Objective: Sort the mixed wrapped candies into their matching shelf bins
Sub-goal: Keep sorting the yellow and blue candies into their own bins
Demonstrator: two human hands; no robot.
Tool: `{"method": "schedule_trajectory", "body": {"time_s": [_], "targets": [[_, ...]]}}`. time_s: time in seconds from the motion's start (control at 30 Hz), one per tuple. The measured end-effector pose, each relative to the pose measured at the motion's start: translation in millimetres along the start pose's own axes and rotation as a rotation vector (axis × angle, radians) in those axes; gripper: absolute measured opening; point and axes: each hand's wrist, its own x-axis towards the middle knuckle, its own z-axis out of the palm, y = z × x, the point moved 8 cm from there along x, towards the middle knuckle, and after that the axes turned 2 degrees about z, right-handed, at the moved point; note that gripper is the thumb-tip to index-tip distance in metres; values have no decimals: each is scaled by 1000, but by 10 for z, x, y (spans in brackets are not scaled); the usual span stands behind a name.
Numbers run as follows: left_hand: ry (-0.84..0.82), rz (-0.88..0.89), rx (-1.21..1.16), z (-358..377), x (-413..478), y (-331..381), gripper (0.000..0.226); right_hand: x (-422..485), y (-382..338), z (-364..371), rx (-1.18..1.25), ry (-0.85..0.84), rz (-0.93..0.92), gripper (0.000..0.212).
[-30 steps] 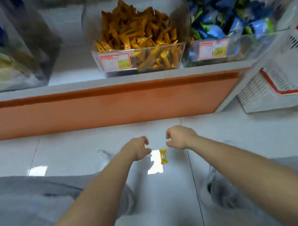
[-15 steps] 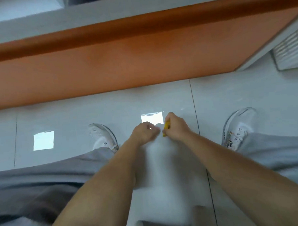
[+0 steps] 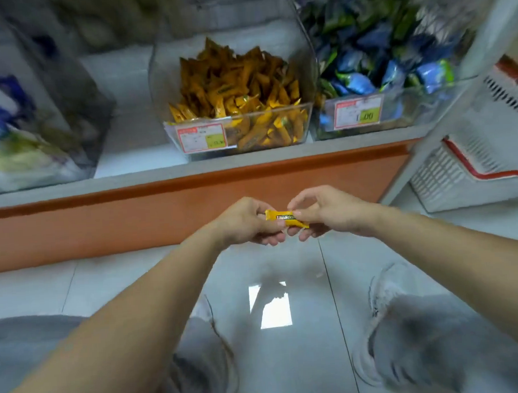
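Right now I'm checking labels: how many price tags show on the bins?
2. One tag fronts the yellow-candy bin; the other tag fronts the blue-candy bin. Blurred left side may hide more.

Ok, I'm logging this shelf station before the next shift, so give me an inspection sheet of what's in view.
Surface: grey shelf carrying the bins; glossy tile floor below.
Job's things: one yellow candy held in the air in front of the shelf; clear bin of yellow candies; to its right, clear bin of blue and green candies.
Clutter: blurred bag at the shelf's left; white basket at far right.
Grippers: left hand and right hand each pinch an end of the yellow candy.
Cables: nothing seen.
Surroundings: orange panel under the shelf; grey trousers at the bottom.
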Motion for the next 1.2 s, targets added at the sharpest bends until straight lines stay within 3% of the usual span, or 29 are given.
{"method": "schedule_trajectory", "body": {"time_s": [0.1,0.17,0.27,0.33,0.4,0.47,0.53,0.7,0.87,1.0,1.2], "targets": [[6,87,229,-188,-316,690,10,-326,-691,-89,-139,-6,-109,13],[115,215,466,-380,-550,1218,24,-547,-1184,-172,-235,40,-218,12],[470,390,806,-755,-899,1880,48,-800,-1870,-424,-372,243,-437,7],[770,434,888,-1029,-1091,2053,41,-843,-2218,-614,-523,454,-559,6],[868,430,826,-1219,-1112,2001,24,-761,-2420,-768,-648,632,-595,13],[814,380,776,-1321,-976,1894,36,-573,-2515,-842,-825,706,-550,45],[797,380,782,-1359,-874,1888,46,-446,-2550,-873,-955,743,-510,60],[719,499,794,-1085,-610,2077,48,-560,-2454,-1202,-985,813,-539,36],[600,705,868,-367,-263,2477,37,-859,-1963,-2004,-929,935,-365,37],[479,805,1074,189,178,2863,30,-1071,-1536,-2572,-801,971,-281,33],[205,614,1328,436,1041,3121,28,-1039,-1304,-2575,-802,858,-386,26]]}}
